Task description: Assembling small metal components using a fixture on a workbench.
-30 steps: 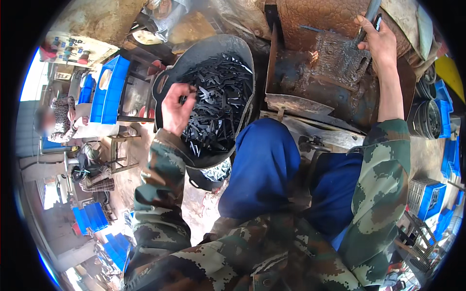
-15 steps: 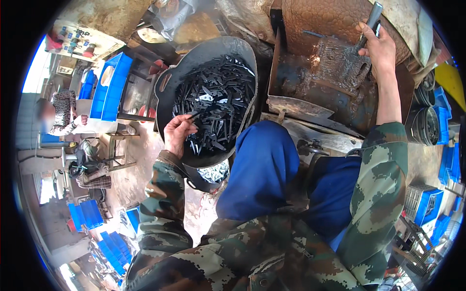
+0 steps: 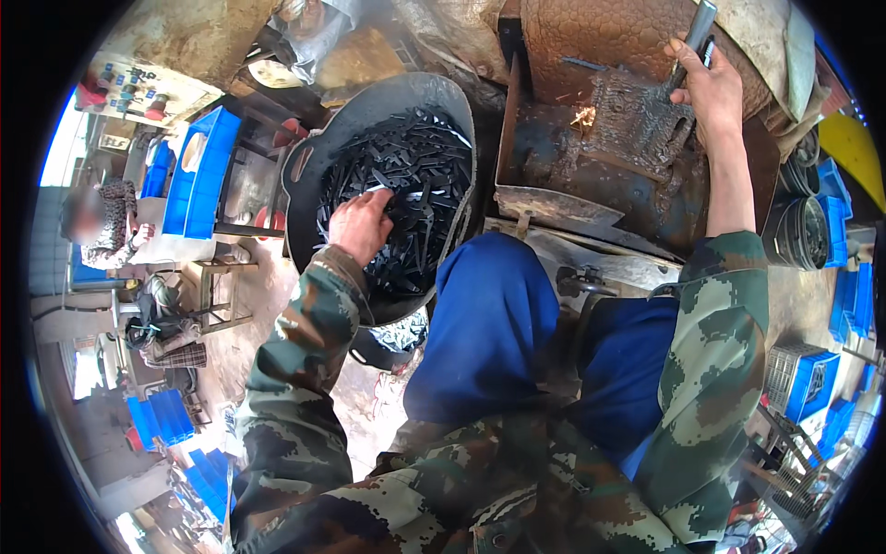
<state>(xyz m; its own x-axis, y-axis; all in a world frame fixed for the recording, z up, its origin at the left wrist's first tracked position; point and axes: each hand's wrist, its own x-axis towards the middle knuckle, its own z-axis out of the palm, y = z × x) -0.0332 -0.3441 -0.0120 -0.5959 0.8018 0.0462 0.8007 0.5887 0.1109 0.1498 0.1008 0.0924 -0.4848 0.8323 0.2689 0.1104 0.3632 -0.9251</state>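
Observation:
My left hand (image 3: 363,224) is down in a black tub (image 3: 300,222), its fingers curled together over a heap of thin dark metal pieces (image 3: 429,171). What lies between its fingertips is hidden. At the upper right my right hand (image 3: 715,97) is closed around a grey metal rod (image 3: 694,42), which slants down toward a brown, mud-caked block (image 3: 637,125) inside an open rusty metal housing (image 3: 554,198). Small orange sparks (image 3: 583,117) glow at the block's left side.
Below the tub stands a smaller container with shiny pieces (image 3: 401,334). My knees in blue trousers (image 3: 489,314) are close to the housing. A control panel (image 3: 138,92), a blue bin (image 3: 205,175) and another person (image 3: 111,222) are at the left. Dark coils (image 3: 798,231) lie at the right.
My left hand, which held a thin dark piece above the tub's near-left side, has moved right and up into the heap. My right hand keeps its grip on the rod.

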